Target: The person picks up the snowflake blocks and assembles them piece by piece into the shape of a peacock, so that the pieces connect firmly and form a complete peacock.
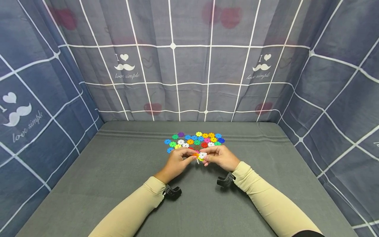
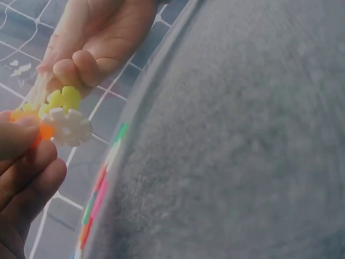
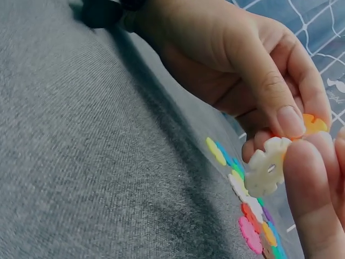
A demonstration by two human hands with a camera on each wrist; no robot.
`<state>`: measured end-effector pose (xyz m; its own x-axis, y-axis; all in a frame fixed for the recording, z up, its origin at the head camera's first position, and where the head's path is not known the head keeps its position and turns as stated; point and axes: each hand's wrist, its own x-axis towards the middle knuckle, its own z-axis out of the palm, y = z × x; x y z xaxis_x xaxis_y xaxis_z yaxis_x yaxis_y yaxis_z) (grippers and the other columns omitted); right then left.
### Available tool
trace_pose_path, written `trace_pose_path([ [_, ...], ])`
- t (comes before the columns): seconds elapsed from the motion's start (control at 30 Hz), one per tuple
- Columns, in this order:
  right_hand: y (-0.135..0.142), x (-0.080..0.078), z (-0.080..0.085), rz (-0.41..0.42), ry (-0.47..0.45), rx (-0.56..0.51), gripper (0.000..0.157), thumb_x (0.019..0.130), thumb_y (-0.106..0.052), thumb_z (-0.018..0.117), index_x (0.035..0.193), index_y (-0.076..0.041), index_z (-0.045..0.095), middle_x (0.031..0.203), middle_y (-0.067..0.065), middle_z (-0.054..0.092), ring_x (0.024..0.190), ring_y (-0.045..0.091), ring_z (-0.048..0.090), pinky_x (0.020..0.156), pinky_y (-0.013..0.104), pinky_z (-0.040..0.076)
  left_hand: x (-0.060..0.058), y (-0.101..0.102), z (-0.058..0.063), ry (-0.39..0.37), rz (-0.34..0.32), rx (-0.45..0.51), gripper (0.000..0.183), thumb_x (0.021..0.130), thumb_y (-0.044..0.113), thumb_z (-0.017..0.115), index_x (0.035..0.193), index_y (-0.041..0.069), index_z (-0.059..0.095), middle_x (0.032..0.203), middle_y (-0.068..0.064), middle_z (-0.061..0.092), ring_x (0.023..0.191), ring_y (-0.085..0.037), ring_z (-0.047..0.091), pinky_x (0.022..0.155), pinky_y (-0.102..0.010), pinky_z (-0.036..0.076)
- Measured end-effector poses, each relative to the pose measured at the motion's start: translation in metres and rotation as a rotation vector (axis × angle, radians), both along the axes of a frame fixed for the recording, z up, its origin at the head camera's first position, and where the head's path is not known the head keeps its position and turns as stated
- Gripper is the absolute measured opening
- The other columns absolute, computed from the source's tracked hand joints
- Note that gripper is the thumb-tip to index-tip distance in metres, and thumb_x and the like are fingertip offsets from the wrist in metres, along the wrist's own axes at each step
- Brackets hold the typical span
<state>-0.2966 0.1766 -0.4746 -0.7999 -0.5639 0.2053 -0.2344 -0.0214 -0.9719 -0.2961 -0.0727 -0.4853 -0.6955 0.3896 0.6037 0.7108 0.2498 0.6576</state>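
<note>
A small cluster of joined plastic flower-shaped discs, orange, yellow and white, is held between both hands above the grey table. My left hand (image 1: 177, 161) pinches an orange flower disc (image 2: 47, 129) of it between thumb and fingers. My right hand (image 1: 221, 158) pinches the cluster from the other side, its fingers close to a yellow flower disc (image 2: 66, 99). A white flower disc (image 3: 265, 168) faces outward from the cluster, with the right thumb (image 3: 307, 178) overlapping its edge in the right wrist view. Fingers hide where the discs join.
Behind the hands, many loose flower discs lie flat on the grey cloth table (image 1: 118, 171), among them a purple disc (image 1: 181, 134), a dark blue disc (image 1: 221, 140) and a green disc (image 1: 175, 137). A checked curtain (image 1: 189, 65) closes off the back and both sides.
</note>
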Motion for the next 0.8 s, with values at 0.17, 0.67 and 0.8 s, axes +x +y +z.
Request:
trace_pose_path([
  [0.17, 0.0026, 0.0016, -0.0001, 0.038, -0.016, -0.035, 0.033, 0.102, 0.007, 0.064, 0.134, 0.016, 0.061, 0.107, 0.04, 0.067, 0.084, 0.026, 0.075, 0.082, 0.054, 0.06, 0.0025, 0.0023, 0.003, 0.04, 0.004, 0.001, 0.014, 0.089, 0.001, 0.085, 0.102, 0.005, 0.081, 0.096, 0.004, 0.077, 0.083, -0.011, 0.07, 0.074, -0.031, 0.059],
  [0.67, 0.0014, 0.0063, 0.0031, 0.073, -0.022, -0.064, 0.034, 0.1, 0.015, 0.061, 0.133, 0.022, 0.057, 0.11, 0.033, 0.07, 0.084, 0.026, 0.076, 0.082, 0.051, 0.061, 0.0055, 0.0021, 0.0061, 0.153, 0.007, -0.056, 0.018, 0.085, -0.003, 0.087, 0.1, 0.004, 0.081, 0.099, -0.001, 0.077, 0.09, -0.012, 0.072, 0.076, -0.03, 0.059],
  [0.8, 0.0019, 0.0063, 0.0036, 0.094, -0.02, -0.069, 0.034, 0.1, 0.016, 0.06, 0.133, 0.024, 0.055, 0.109, 0.037, 0.068, 0.085, 0.027, 0.076, 0.081, 0.053, 0.06, 0.0068, 0.0027, 0.0075, 0.18, -0.012, -0.058, 0.019, 0.084, -0.006, 0.087, 0.1, 0.003, 0.081, 0.098, -0.002, 0.077, 0.09, -0.013, 0.072, 0.077, -0.03, 0.059],
])
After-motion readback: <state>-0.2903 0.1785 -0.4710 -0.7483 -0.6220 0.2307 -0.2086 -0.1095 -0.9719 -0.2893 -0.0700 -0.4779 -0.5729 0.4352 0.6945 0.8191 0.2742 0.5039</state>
